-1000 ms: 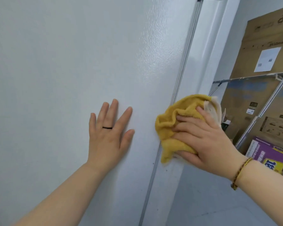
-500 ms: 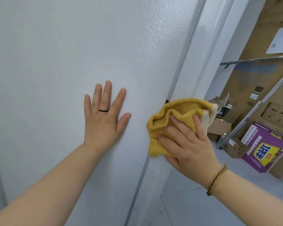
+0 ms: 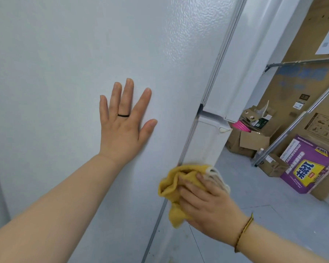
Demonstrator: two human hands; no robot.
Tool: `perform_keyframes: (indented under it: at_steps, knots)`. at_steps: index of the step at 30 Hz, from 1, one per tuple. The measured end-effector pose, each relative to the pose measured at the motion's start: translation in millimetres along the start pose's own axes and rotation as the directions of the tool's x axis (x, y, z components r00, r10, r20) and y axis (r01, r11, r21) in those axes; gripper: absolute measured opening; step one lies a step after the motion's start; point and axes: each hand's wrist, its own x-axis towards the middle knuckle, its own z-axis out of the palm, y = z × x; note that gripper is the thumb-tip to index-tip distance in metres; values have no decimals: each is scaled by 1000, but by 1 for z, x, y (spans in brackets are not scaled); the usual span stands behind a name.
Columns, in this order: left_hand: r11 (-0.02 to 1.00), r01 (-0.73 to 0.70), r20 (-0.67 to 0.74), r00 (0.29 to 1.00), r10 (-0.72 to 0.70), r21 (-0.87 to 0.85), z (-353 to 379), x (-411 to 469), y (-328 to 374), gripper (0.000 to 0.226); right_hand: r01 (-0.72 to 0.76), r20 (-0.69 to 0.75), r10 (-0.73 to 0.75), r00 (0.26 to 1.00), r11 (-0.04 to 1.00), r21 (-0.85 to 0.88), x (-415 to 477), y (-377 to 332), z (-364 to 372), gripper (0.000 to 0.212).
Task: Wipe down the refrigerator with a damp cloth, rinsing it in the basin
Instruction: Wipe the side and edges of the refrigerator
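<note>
The white refrigerator (image 3: 65, 63) fills the left and middle of the view, its side panel facing me. My left hand (image 3: 124, 126) lies flat on that panel, fingers spread, a thin black ring on one finger. My right hand (image 3: 205, 204) presses a bunched yellow cloth (image 3: 174, 186) with a white edge against the fridge's front right edge, below the gap (image 3: 211, 115) between the upper and lower doors. The basin is out of view.
To the right, large cardboard sheets (image 3: 311, 54) lean on the wall behind a metal rack frame (image 3: 292, 122). Open cardboard boxes (image 3: 253, 137) and a purple and yellow box (image 3: 308, 166) sit on the grey floor (image 3: 264, 196).
My right hand has slid the yellow cloth down the fridge's front edge, from above the door gap to below it. My left hand stays flat on the side panel.
</note>
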Motion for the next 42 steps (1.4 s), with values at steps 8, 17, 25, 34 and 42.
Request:
perform_keyframes:
  at_steps: [8,17,25,34,42]
  knots:
    - [1000,-10,-4,1000,10,24,3,1,1,54,-316,-401,289,869,949,-1,32,69,-22,29]
    - [1000,-2,31,1000,2,15,-3,2,1,55,-83,-216,71,974,995,-46,9,13,2,28]
    - [1000,6,49,999,-6,11,-6,1,1,56,-366,-371,332,867,930,-24,23,31,-7,29]
    - [1000,0,87,996,1,-3,-9,0,-1,58,-133,-207,115,972,988,-78,1,3,7,28]
    - [1000,7,69,998,-7,-2,-7,-1,-1,58,-428,-366,397,842,904,-3,29,24,-2,27]
